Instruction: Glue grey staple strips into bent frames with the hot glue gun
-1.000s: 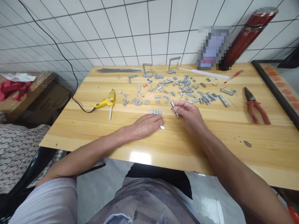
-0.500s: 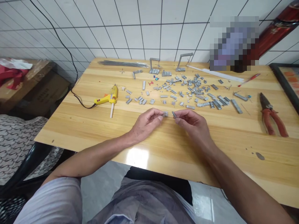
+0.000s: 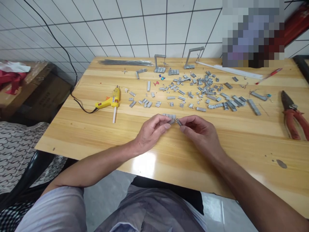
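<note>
My left hand (image 3: 153, 132) pinches a small grey metal piece (image 3: 172, 121) between thumb and forefinger, low over the wooden table. Just behind those fingertips shows a short row of grey strips (image 3: 170, 115); whether it is joined to the held piece I cannot tell. Opposite, my right hand (image 3: 201, 130) grips another narrow grey piece (image 3: 179, 122) by its right end. The tips of the two pieces nearly meet, and I cannot make out if they touch. Beyond both hands lies a scatter of small grey metal pieces (image 3: 207, 82).
At left lies a yellow glue gun (image 3: 113, 100) with a white stick and black cord. Thin metal rods (image 3: 125, 62) and two small bent grey stands (image 3: 159, 62) are at the back. Red-handled pliers (image 3: 294, 117) and a red pen (image 3: 269, 76) lie right.
The two held pieces have come closer together at their tips. A row of grey strips now shows behind my left fingertips. The view has shifted slightly.
</note>
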A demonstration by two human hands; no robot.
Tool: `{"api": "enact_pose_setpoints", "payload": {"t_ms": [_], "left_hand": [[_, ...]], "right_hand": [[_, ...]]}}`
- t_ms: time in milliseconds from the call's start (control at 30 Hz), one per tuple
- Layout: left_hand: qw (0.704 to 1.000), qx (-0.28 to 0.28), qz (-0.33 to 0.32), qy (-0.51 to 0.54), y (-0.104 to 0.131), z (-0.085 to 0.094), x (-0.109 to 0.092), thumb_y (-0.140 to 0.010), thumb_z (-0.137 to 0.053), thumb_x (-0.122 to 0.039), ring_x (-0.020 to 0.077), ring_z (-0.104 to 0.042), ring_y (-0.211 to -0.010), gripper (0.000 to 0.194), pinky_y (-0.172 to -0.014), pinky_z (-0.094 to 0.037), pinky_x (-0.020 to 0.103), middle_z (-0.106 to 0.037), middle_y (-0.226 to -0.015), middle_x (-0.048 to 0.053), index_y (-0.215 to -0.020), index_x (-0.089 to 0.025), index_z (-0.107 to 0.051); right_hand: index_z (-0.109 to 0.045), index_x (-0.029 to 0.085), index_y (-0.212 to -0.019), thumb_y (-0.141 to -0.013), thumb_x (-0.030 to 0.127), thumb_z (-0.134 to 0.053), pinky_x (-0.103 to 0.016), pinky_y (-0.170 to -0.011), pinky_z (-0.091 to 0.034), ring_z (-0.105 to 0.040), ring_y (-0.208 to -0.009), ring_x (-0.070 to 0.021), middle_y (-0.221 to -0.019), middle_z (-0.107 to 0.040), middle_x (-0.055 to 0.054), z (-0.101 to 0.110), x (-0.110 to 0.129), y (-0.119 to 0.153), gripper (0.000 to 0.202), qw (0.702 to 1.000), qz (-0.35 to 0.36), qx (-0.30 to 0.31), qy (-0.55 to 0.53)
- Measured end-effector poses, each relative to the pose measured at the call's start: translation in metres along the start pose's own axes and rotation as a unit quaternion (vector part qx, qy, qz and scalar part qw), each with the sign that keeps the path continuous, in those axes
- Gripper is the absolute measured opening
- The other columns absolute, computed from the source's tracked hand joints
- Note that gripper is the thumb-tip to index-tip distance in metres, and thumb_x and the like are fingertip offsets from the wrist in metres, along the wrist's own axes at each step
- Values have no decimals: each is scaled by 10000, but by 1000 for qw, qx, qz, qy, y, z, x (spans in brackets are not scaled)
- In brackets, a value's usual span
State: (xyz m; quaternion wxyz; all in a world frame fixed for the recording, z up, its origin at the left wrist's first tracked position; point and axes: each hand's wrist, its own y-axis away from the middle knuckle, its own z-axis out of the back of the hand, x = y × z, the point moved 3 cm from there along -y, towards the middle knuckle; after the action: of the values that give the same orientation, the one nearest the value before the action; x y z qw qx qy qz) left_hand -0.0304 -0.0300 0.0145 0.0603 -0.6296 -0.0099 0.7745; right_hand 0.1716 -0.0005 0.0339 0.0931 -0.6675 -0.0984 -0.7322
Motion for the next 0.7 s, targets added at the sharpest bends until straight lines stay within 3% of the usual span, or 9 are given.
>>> {"api": "enact_pose_setpoints", "payload": {"t_ms": [700], "left_hand": [[999, 6, -35, 28, 1, 2, 1, -996, -704, -354, 105, -668, -789, 208, -773, -537, 233, -711, -910, 5, -1129, -195, -686]], "right_hand": [[-751, 221, -945, -836, 263, -740, -290, -612, -434, -541, -638, -121, -763, -692, 16, -3, -1, -1, 117, 998, 57, -5, 24]]}}
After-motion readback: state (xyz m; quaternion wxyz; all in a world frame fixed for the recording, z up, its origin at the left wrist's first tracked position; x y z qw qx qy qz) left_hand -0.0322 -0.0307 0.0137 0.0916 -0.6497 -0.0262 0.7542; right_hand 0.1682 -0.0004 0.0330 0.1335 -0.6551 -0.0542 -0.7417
